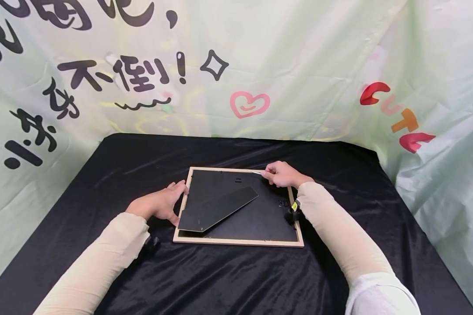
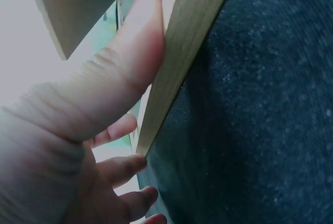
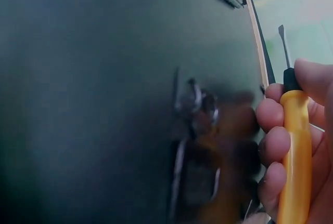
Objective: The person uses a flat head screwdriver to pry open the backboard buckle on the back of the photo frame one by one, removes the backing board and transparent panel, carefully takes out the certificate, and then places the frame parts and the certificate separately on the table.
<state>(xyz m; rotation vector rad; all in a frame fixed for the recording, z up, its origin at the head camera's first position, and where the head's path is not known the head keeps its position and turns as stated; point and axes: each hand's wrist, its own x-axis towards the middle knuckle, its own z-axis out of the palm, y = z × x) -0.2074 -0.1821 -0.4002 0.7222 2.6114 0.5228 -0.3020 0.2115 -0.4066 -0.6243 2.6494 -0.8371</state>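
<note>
A picture frame [image 1: 236,242] with a pale wooden rim lies face down, its black backing board [image 1: 256,218] upward. An easel stand flap [image 1: 218,209] slants across the board from the lower left. My left hand [image 1: 163,202] rests at the frame's left side with fingers spread; in the left wrist view its thumb [image 2: 138,42] lies against the wooden rim. At the far right part of the frame, my right hand [image 1: 281,174] grips a flat-blade screwdriver [image 3: 296,156] by its yellow handle. The blade points left along the far rim in the head view.
A black cloth [image 1: 228,284] covers the table under the frame. Small metal tabs [image 1: 220,172] line the frame's inner edge, and a metal hanger [image 1: 238,180] sits on the board. Behind hangs a pale green curtain [image 1: 299,57] with printed lettering and a pink heart.
</note>
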